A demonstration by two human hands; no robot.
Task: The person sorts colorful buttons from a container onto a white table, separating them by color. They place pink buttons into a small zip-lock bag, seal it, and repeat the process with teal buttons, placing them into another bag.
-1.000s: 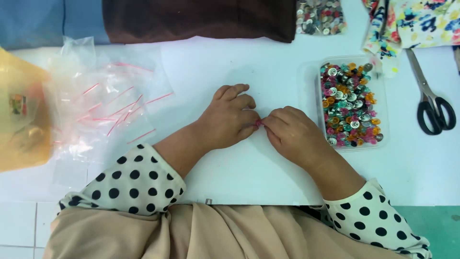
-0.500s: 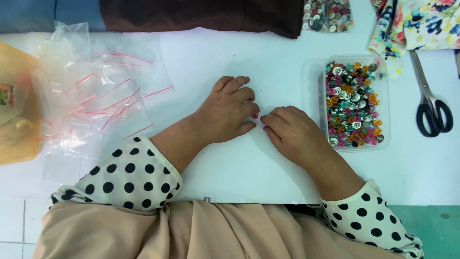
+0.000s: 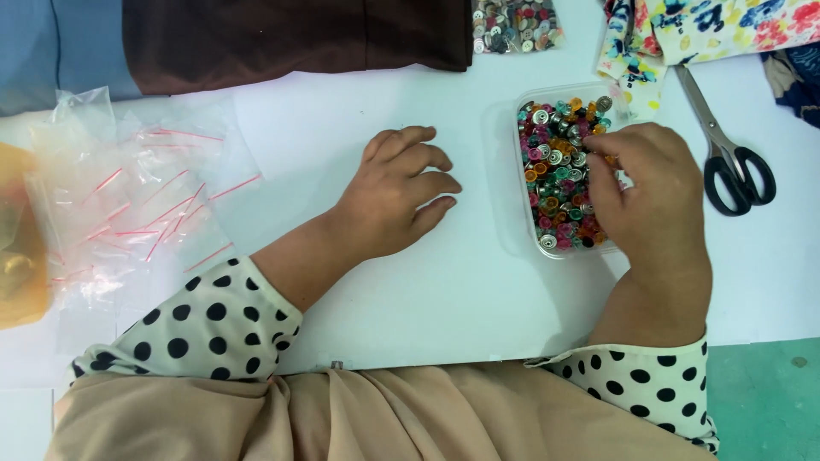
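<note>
right hand (image 3: 645,192) pinches in button tray (image 3: 523,175); left hand (image 3: 401,192) lies loosely spread on bare table (image 3: 444,290).

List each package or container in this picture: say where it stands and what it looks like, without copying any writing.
Clear plastic tub: under the right hand, rectangular, full of multicoloured buttons.
Pile of small zip bags: far side of the left hand, clear with red strips.
Orange bag: left edge, translucent.
Clear bag of buttons: top edge, grey and red contents.
</note>
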